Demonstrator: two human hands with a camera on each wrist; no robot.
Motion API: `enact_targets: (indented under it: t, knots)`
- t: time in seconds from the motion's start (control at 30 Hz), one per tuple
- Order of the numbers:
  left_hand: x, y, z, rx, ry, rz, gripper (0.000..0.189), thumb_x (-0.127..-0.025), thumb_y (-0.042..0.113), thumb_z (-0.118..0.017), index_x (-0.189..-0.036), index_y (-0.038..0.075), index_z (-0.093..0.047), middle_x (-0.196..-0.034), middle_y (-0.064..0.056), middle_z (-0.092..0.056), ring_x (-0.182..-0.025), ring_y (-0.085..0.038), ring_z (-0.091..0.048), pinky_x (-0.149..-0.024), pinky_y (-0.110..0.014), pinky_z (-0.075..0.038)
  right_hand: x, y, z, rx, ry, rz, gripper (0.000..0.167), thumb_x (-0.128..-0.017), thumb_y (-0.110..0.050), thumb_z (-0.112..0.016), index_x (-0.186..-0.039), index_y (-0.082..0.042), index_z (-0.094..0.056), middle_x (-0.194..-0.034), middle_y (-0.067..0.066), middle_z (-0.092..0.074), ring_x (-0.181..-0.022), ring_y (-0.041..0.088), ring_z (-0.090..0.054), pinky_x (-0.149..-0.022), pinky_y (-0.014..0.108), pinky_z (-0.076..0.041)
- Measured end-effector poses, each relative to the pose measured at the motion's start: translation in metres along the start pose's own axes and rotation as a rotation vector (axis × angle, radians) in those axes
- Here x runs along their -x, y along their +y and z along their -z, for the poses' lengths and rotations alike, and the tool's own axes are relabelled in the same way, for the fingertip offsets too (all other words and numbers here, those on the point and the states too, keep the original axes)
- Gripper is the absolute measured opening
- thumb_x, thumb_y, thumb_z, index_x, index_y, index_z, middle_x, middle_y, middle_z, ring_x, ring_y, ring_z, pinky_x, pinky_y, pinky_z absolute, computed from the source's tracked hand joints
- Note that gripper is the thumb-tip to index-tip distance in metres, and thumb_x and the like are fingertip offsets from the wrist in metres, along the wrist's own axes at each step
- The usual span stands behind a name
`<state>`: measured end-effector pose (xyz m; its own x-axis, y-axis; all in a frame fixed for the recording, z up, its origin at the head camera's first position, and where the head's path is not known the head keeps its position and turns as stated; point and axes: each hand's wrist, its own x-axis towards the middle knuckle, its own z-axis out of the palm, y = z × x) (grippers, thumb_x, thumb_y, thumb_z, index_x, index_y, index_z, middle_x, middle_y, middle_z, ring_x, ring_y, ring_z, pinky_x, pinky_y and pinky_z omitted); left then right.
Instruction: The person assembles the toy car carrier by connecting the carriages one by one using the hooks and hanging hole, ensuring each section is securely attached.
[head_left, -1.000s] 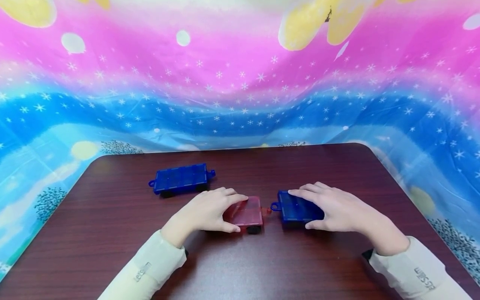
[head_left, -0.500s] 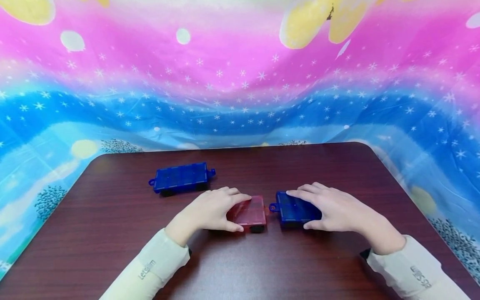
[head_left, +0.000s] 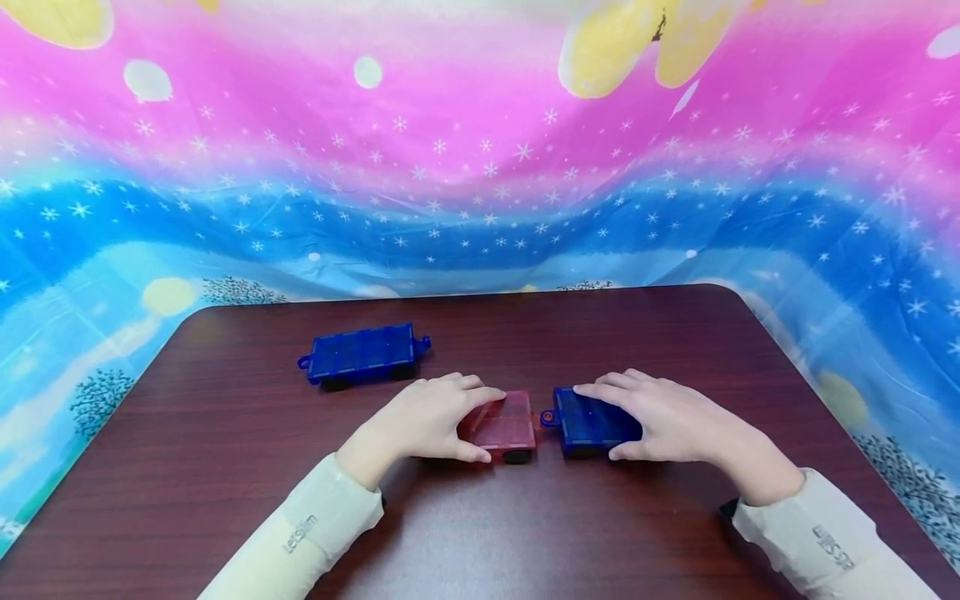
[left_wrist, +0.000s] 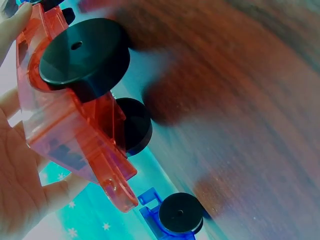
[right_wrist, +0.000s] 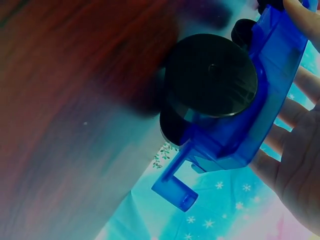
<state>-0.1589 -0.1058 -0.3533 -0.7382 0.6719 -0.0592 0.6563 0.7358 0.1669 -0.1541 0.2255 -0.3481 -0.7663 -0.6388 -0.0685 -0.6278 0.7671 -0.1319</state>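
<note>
My left hand (head_left: pixel 438 421) grips a translucent red toy car base (head_left: pixel 510 429) by its long sides, thumb on the near side. Its black wheels (left_wrist: pixel 85 57) and a ring-shaped end tab (left_wrist: pixel 117 190) show in the left wrist view. To the right, my right hand (head_left: pixel 667 417) grips a matching blue toy car base (head_left: pixel 588 417). The blue base's ring (head_left: pixel 550 418) lies over the red base's hitch in the head view. A blue hook-like hitch (right_wrist: pixel 175 192) sticks out from the blue base's other end in the right wrist view. My palms hide the outer halves of both bases.
A second blue car base (head_left: pixel 362 354) stands farther back on the left of the dark wood table (head_left: pixel 480 525). Behind the table's far edge hangs a pink and blue snowflake cloth (head_left: pixel 450 167).
My left hand has slid the red car base slightly right, closing the gap to the blue one. The red hitch now shows inside the blue ring. My right hand has shifted only slightly.
</note>
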Motion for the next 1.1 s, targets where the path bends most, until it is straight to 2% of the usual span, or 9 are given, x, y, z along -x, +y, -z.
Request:
enact_targets:
  t: [0.47, 0.7, 0.77, 0.87, 1.0, 1.1]
  knots:
    - [-0.004, 0.003, -0.001, -0.042, 0.026, 0.000, 0.079, -0.078, 0.066, -0.071, -0.145, 0.030, -0.051, -0.135, 0.002, -0.061, -0.116, -0.020, -0.060, -0.089, -0.044, -0.054, 0.004, 0.006, 0.002, -0.008, -0.005, -0.022, 0.076, -0.079, -0.042, -0.082, -0.146, -0.028, -0.049, -0.141, 0.007, -0.056, -0.126, 0.033, -0.053, -0.092, 0.056, -0.053]
    - [0.000, 0.002, 0.000, -0.070, 0.059, -0.014, 0.077, -0.080, 0.068, -0.067, -0.144, 0.029, -0.052, -0.136, 0.002, -0.062, -0.116, -0.020, -0.060, -0.088, -0.041, -0.055, 0.010, 0.006, 0.003, -0.039, 0.006, -0.034, 0.077, -0.080, -0.035, -0.083, -0.148, -0.024, -0.048, -0.143, 0.008, -0.055, -0.130, 0.037, -0.051, -0.105, 0.067, -0.039]
    - [0.005, -0.003, 0.001, -0.064, 0.079, -0.018, 0.075, -0.081, 0.069, -0.065, -0.144, 0.028, -0.053, -0.136, 0.002, -0.062, -0.116, -0.020, -0.061, -0.088, -0.041, -0.055, 0.011, 0.005, 0.005, -0.054, 0.006, -0.038, 0.078, -0.080, -0.035, -0.083, -0.148, -0.023, -0.048, -0.144, 0.009, -0.054, -0.132, 0.038, -0.050, -0.106, 0.068, -0.037]
    - [0.021, -0.016, 0.004, -0.045, 0.119, 0.008, 0.073, -0.083, 0.068, -0.064, -0.142, 0.026, -0.056, -0.135, 0.001, -0.063, -0.118, -0.020, -0.061, -0.090, -0.041, -0.056, 0.009, 0.003, 0.010, -0.078, 0.009, -0.043, 0.077, -0.080, -0.036, -0.082, -0.148, -0.023, -0.047, -0.146, 0.009, -0.053, -0.133, 0.038, -0.048, -0.105, 0.066, -0.040]
    - [0.051, -0.036, 0.013, -0.035, 0.148, 0.088, 0.070, -0.083, 0.065, -0.066, -0.140, 0.024, -0.057, -0.135, -0.001, -0.063, -0.121, -0.023, -0.061, -0.092, -0.045, -0.057, 0.002, -0.004, 0.015, -0.106, 0.011, -0.027, 0.075, -0.083, -0.037, -0.080, -0.149, -0.022, -0.047, -0.148, 0.010, -0.051, -0.136, 0.039, -0.047, -0.106, 0.066, -0.039]
    - [0.074, -0.053, 0.022, -0.073, 0.160, 0.153, 0.069, -0.085, 0.062, -0.067, -0.140, 0.022, -0.058, -0.135, -0.003, -0.063, -0.122, -0.027, -0.061, -0.091, -0.050, -0.056, -0.007, -0.010, 0.016, -0.122, 0.004, -0.001, 0.073, -0.085, -0.037, -0.077, -0.149, -0.020, -0.047, -0.149, 0.011, -0.050, -0.137, 0.039, -0.046, -0.108, 0.069, -0.034]
